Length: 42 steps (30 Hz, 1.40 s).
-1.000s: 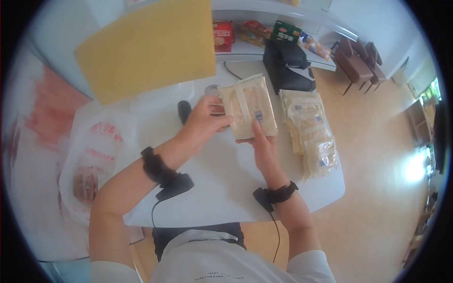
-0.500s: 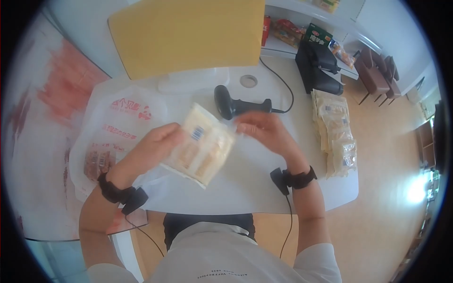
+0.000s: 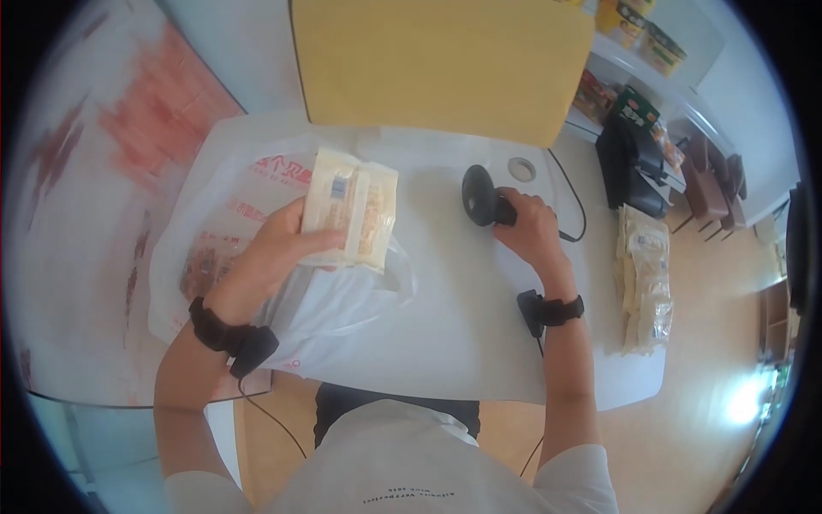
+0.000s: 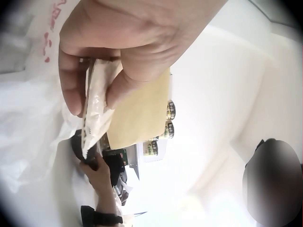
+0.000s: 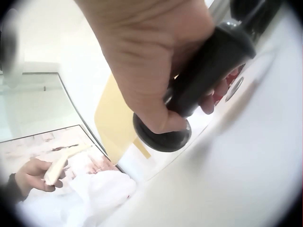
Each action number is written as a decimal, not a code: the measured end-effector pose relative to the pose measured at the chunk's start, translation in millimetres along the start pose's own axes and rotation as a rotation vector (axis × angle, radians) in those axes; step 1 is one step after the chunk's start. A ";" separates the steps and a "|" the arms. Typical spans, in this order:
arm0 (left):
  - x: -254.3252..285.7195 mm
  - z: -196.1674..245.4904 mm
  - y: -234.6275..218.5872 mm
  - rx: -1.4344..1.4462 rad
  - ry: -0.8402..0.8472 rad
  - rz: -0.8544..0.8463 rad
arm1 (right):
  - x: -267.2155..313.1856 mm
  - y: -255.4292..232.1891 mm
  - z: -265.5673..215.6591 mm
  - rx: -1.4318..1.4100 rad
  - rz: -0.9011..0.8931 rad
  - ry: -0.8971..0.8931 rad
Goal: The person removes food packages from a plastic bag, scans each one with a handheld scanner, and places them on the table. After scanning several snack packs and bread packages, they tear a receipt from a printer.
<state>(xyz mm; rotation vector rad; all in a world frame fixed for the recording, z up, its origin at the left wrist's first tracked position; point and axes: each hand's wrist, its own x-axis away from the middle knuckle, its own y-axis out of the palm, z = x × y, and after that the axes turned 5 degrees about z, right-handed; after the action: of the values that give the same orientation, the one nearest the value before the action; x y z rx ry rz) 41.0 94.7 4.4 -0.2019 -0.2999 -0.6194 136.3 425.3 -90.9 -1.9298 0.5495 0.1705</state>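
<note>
My left hand grips a flat cream food packet by its left side, thumb across the front. A small barcode label shows near the packet's upper left. In the left wrist view the packet is seen edge-on between thumb and fingers. Around the handle of a black handheld barcode scanner curls my right hand. The right wrist view shows the thumb along the scanner handle, close to its round head. Below the packet spreads a white plastic bag with red print, a reddish-brown packet inside.
A pile of similar cream packets lies at the table's right edge. Behind it stands a black boxy device. A large yellow panel rises at the back, with a tape roll near it. The scanner's cable loops to the right.
The packet has gone from both hands to the left hand alone and moved left over the bag. My right hand let go of it and took hold of the scanner.
</note>
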 end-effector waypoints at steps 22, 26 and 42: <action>-47.5 5.1 63.6 -0.318 0.384 0.116 | 16.2 -47.7 -65.5 -0.569 0.059 -0.036; -48.0 3.3 68.8 -0.396 0.358 0.155 | 17.2 -46.8 -66.2 -0.423 0.131 -0.069; -18.1 4.2 -5.0 -0.077 0.284 0.175 | 16.7 -44.9 -56.0 -0.423 0.119 -0.058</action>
<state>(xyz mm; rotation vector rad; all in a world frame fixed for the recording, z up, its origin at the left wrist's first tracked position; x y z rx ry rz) 23.1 101.6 2.8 -0.2085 0.0163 -0.4789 164.0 384.4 -36.1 -2.2920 0.6263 0.4475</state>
